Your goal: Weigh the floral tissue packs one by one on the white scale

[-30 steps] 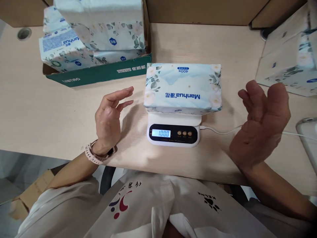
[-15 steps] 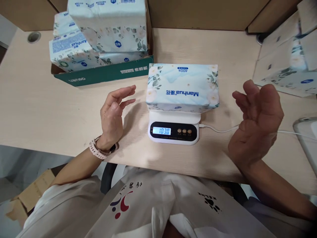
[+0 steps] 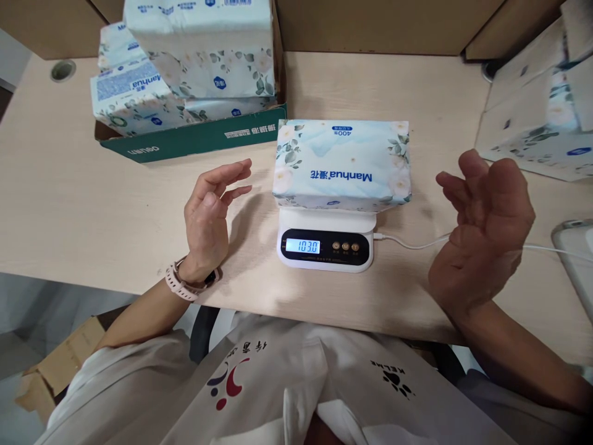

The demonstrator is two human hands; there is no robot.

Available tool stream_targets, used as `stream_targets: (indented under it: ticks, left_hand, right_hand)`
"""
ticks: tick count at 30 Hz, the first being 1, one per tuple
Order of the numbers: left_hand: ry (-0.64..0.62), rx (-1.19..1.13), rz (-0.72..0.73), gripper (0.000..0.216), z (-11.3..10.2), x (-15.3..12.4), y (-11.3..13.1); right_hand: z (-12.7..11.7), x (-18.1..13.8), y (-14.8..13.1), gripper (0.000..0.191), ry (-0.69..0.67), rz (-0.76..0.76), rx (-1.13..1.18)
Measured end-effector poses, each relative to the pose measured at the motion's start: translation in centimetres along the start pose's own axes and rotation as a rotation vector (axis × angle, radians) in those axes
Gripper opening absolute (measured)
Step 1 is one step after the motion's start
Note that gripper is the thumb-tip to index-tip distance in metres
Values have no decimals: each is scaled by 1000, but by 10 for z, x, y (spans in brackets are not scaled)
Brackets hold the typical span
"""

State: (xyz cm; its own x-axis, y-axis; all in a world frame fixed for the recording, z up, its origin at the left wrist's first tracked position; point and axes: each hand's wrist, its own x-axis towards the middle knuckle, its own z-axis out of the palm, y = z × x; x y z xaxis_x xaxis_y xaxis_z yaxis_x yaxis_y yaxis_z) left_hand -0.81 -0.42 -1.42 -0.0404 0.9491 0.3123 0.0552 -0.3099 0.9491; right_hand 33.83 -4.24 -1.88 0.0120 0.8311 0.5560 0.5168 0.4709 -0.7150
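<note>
A blue-and-white floral tissue pack (image 3: 341, 164) printed "Manhua" lies flat on a small white digital scale (image 3: 325, 238) whose lit display reads 103.0. My left hand (image 3: 209, 216) hovers just left of the pack, fingers spread and holding nothing, with a pink watch on the wrist. On the other side, my right hand (image 3: 484, 225) is raised palm-in, fingers apart and empty, a short gap from the pack. Neither hand touches the pack or the scale.
A green cardboard box (image 3: 185, 139) at the back left holds several more tissue packs (image 3: 199, 46). More packs (image 3: 532, 117) lie at the right. A white cable (image 3: 412, 241) runs from the scale toward a silver object (image 3: 577, 247) at the right edge. Light wooden desk (image 3: 69, 204).
The scale reading went from 100.0 to 103.0. Both hands stayed open beside the pack, barely shifting; the view moved slightly.
</note>
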Motion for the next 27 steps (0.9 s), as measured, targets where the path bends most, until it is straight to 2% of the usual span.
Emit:
stream_targets:
  ticks: [4, 15, 19, 27]
  left_hand:
    - [-4, 4, -14, 47, -1, 0, 2]
    - [-2, -46, -45, 46, 1, -1, 5]
    - [-5, -35, -26, 42, 2, -1, 5]
    - [-17, -40, 12, 49, -1, 1, -2]
  right_hand:
    - [1, -2, 0, 67, 17, 13, 8]
    - [-3, 1, 23, 75, -24, -128, -55]
    - [-3, -1, 20, 71, -17, -111, -40]
    - [-3, 0, 9, 71, -41, -143, 6]
